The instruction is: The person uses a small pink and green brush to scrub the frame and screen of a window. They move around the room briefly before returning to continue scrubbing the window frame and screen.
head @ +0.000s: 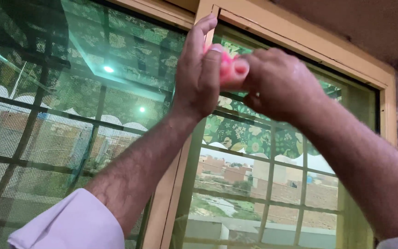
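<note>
both hands, left hand (200, 74) and right hand (277, 83), close their grip on a pink object (229, 67) before the window frame (180, 152).

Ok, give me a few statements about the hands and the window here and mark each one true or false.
1. Both hands meet on a small pink object. True.
2. The left hand hangs down by the sill. False: it is raised near the top of the tan window frame.
3. The left arm wears a pale sleeve. True.
4. The right hand holds a green cloth. False: it grips the pink object.
5. Buildings show through the glass pane. True.
</note>
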